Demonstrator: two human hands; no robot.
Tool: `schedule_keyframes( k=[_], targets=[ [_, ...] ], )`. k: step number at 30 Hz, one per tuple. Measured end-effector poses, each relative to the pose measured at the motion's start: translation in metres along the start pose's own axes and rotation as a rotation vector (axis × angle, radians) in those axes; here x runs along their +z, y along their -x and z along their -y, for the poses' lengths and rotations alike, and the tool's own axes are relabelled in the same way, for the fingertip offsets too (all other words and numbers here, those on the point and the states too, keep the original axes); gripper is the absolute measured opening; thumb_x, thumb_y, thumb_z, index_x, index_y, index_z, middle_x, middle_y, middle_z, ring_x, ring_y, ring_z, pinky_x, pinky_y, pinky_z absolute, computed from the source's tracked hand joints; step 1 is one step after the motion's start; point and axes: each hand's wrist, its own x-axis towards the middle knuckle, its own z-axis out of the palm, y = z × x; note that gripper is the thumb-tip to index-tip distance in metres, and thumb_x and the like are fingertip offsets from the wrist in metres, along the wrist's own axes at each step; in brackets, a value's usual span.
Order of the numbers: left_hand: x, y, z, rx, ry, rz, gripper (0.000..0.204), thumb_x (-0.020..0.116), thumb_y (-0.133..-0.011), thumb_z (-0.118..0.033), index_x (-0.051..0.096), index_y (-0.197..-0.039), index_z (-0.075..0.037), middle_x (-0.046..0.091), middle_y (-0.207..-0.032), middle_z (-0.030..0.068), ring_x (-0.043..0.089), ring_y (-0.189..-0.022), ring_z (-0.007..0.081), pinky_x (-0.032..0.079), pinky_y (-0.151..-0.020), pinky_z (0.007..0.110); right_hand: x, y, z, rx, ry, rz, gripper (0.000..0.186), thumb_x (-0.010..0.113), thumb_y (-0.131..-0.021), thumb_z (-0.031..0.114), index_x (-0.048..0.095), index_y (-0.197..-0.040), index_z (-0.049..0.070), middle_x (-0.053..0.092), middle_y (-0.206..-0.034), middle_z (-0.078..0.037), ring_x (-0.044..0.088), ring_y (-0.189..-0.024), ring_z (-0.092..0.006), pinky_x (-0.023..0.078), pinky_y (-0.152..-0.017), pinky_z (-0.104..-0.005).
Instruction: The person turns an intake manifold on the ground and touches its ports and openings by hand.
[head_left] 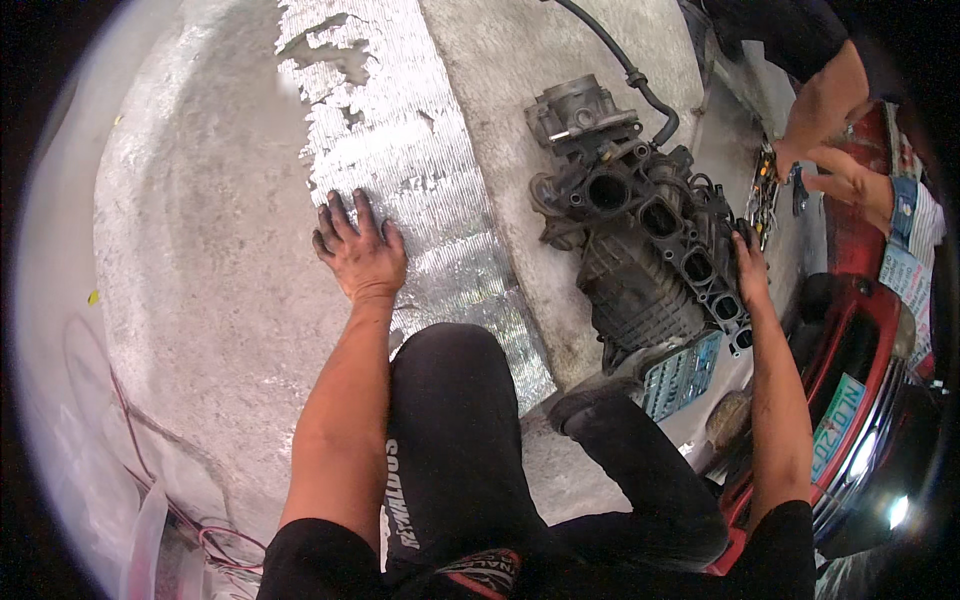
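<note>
My left hand (pixel 362 248) lies palm down with fingers spread, its fingertips dark with grime, at the edge of a torn, ribbed silver foil sheet (pixel 430 190) on the floor. On my right a dirty black engine intake manifold (pixel 640 270) lies with its row of oval ports facing up. A metal throttle body (pixel 575 112) is at its far end. My right hand (pixel 750 268) grips the manifold's right edge beside the ports, with its fingers partly hidden.
Another person's hands (pixel 845 185) work at the upper right over small tools and parts (pixel 765 190). A red car's bumper (pixel 860 350) stands close on my right. A black hose (pixel 640 80) runs behind the manifold, and a blue ribbed panel (pixel 683 380) lies near its front. Red cable (pixel 140 450) trails at lower left.
</note>
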Motion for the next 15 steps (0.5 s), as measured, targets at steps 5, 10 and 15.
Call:
schedule_keyframes(
  k=[5, 10, 15],
  targets=[
    [0.0, 0.001, 0.001, 0.004, -0.024, -0.003, 0.066, 0.056, -0.09, -0.039, 0.043, -0.15, -0.016, 0.027, -0.161, 0.0178, 0.025, -0.147, 0.0396, 0.017, -0.119, 0.059, -0.001, -0.005, 0.026, 0.194, -0.086, -0.022, 0.052, 0.047, -0.103, 0.041, 0.049, -0.147, 0.013, 0.039, -0.156, -0.021, 0.03, -0.149, -0.0355, 0.025, -0.119, -0.0379],
    [0.002, 0.001, 0.001, 0.009, -0.025, -0.033, 0.065, 0.055, -0.091, -0.039, 0.044, -0.15, -0.015, 0.029, -0.16, 0.0178, 0.026, -0.146, 0.0399, 0.018, -0.118, 0.058, -0.002, -0.002, 0.033, 0.087, -0.148, -0.057, 0.07, 0.05, -0.098, 0.056, 0.047, -0.147, 0.006, 0.052, -0.146, -0.021, 0.048, -0.136, -0.0354, 0.033, -0.113, -0.0398],
    [0.003, 0.002, -0.002, 0.014, -0.022, -0.038, 0.066, 0.058, -0.09, -0.037, 0.044, -0.15, -0.014, 0.029, -0.159, 0.0194, 0.026, -0.146, 0.0406, 0.018, -0.117, 0.059, -0.003, -0.009, 0.029, 0.161, -0.101, -0.038, 0.068, 0.047, -0.099, 0.055, 0.048, -0.145, 0.005, 0.055, -0.141, -0.021, 0.052, -0.131, -0.0369, 0.035, -0.111, -0.0399]
  ],
)
